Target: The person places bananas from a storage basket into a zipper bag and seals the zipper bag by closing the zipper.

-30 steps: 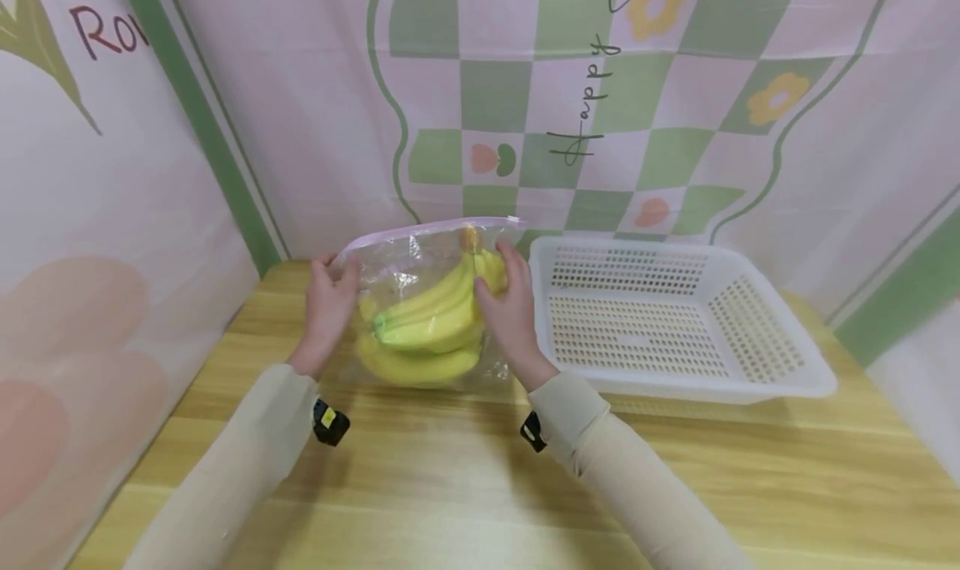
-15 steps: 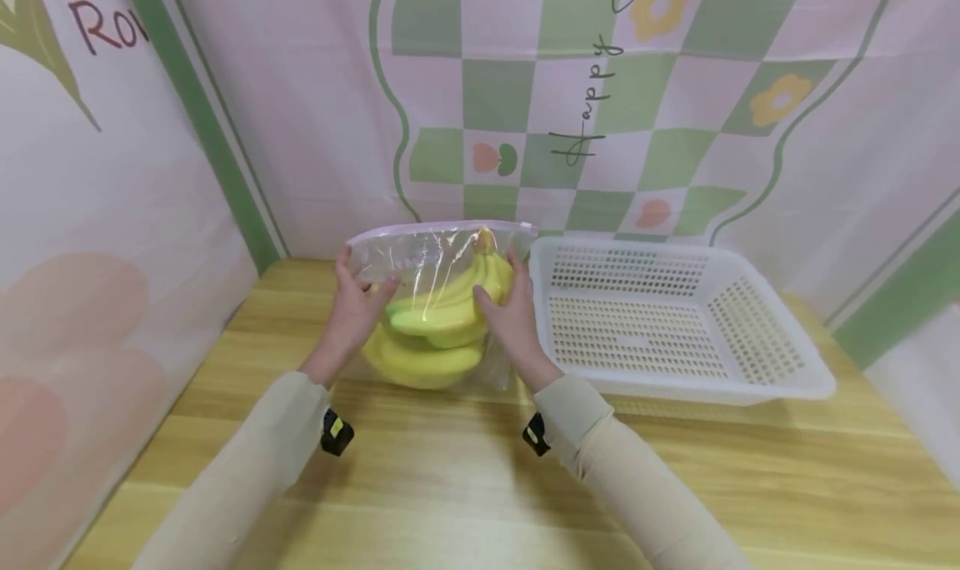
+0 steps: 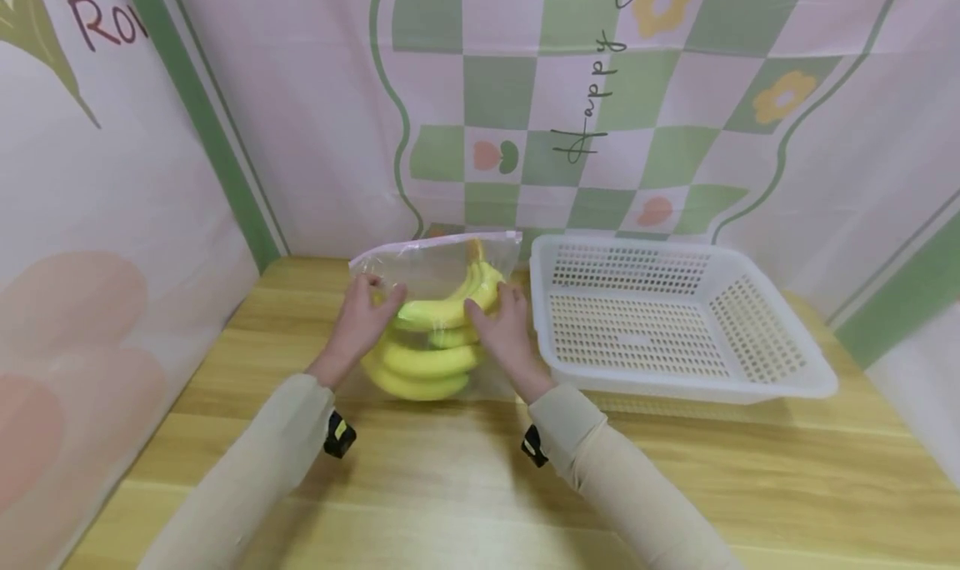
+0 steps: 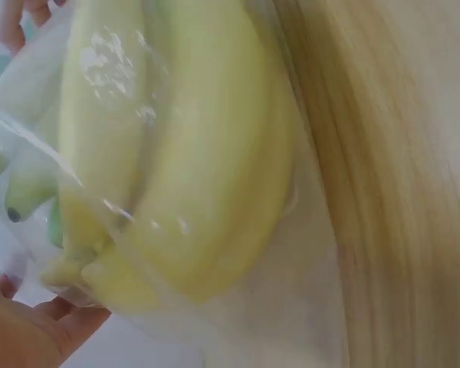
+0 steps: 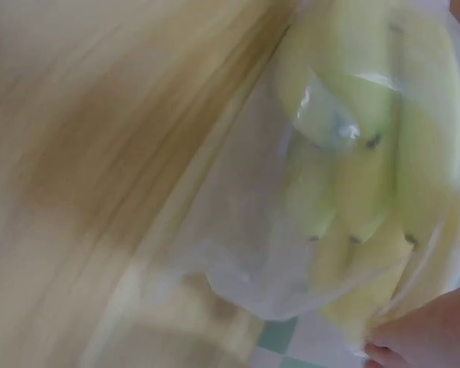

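Note:
A clear zip bag (image 3: 423,266) with a lilac top strip holds several yellow bananas (image 3: 435,362) on the wooden table. My left hand (image 3: 357,322) grips the bag's left side, its thumb lying on the plastic near the upper bananas. At the other side my right hand (image 3: 510,332) pinches the bag around the banana stem end, thumb in front. Close up in the left wrist view, bananas (image 4: 207,153) press against the shiny plastic. The right wrist view shows dark banana tips (image 5: 356,238) through the film. Some fingers are hidden behind the bag.
To the right of the bag stands a white perforated plastic basket (image 3: 682,378) with nothing seen in it. The wooden table (image 3: 450,487) reaches back to a patterned cloth (image 3: 322,137) hanging close behind the bag.
My left hand first shifted inward along the bag with its thumb onto the front. The bag's top has since come lower, and the bananas have settled a little downward. The basket stays put.

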Tool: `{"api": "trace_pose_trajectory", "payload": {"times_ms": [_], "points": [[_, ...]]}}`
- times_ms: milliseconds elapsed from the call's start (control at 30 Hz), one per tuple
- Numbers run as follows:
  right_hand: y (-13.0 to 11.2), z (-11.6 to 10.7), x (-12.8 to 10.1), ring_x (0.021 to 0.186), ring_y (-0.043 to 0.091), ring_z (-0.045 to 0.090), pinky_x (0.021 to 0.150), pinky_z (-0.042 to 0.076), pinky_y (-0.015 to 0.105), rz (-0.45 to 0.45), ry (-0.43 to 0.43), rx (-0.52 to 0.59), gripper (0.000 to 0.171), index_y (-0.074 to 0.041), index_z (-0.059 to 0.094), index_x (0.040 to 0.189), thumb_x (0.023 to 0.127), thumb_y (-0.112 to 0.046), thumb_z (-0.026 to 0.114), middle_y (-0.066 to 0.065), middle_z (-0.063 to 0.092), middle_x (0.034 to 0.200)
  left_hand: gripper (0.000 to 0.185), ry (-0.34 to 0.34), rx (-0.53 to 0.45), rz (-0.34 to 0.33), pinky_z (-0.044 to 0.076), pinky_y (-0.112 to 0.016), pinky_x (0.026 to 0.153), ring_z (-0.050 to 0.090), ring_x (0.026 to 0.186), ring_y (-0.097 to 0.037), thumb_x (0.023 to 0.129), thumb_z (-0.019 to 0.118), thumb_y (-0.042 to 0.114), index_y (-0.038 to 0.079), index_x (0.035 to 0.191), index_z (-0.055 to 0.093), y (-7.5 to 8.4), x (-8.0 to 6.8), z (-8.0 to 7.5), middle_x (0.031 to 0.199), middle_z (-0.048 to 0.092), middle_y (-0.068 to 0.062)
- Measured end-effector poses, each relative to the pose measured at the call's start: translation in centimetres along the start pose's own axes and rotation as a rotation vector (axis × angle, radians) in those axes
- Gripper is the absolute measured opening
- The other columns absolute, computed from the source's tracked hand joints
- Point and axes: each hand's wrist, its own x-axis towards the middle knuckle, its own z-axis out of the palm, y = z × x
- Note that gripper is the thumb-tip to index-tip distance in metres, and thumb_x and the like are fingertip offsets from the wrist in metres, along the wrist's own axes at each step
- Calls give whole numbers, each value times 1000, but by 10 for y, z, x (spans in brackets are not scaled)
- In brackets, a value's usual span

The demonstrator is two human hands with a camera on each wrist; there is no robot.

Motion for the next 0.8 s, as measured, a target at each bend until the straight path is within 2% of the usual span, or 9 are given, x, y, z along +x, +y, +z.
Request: {"api": "trace_pose_trajectory", "payload": {"times_ms": [100, 300, 433, 533, 667, 800], "points": [[7, 1, -2, 144, 45, 17, 114, 24, 60, 13, -75, -50, 75, -10, 17, 153, 94, -43, 51, 24, 6, 158, 68, -19, 16, -15, 36, -54, 109, 39, 130, -41, 96, 45, 51, -6, 132, 36, -2, 0, 0, 143, 35, -27], [12, 1, -3, 143, 48, 19, 113, 23, 64, 44, -109, -48, 71, -17, 16, 154, 96, -45, 46, 27, 10, 157, 72, -50, 25, -34, 35, -55, 110, 38, 131, -43, 96, 43, 53, -6, 135, 33, -6, 2, 0, 144, 33, -28], [14, 3, -1, 142, 49, 19, 114, 22, 63, 60, -102, -36, 71, -14, 15, 154, 97, -44, 45, 29, 13, 156, 84, -111, 39, -56, 30, -57, 113, 30, 138, -44, 91, 48, 59, -5, 141, 27, -8, 3, 1, 150, 25, -27], [16, 5, 0, 144, 46, 17, 116, 19, 60, 51, -93, -17, 73, -8, 13, 153, 97, -41, 45, 28, 13, 157, 90, -138, 50, -83, 28, -58, 114, 26, 140, -45, 88, 51, 62, -3, 143, 23, -8, 4, 2, 153, 19, -27], [19, 9, 0, 145, 43, 19, 119, 19, 53, 29, -77, -12, 75, 2, 12, 151, 98, -39, 46, 26, 16, 156, 87, -151, 57, -102, 29, -61, 112, 26, 140, -46, 89, 48, 63, 1, 144, 23, -8, 5, 2, 153, 15, -28], [23, 13, -2, 143, 42, 25, 119, 22, 52, 9, -68, -41, 76, 3, 15, 150, 98, -42, 45, 26, 23, 155, 85, -161, 82, -97, 30, -65, 109, 27, 138, -49, 90, 43, 66, 4, 145, 24, -9, 5, 3, 154, 12, -29]]}}
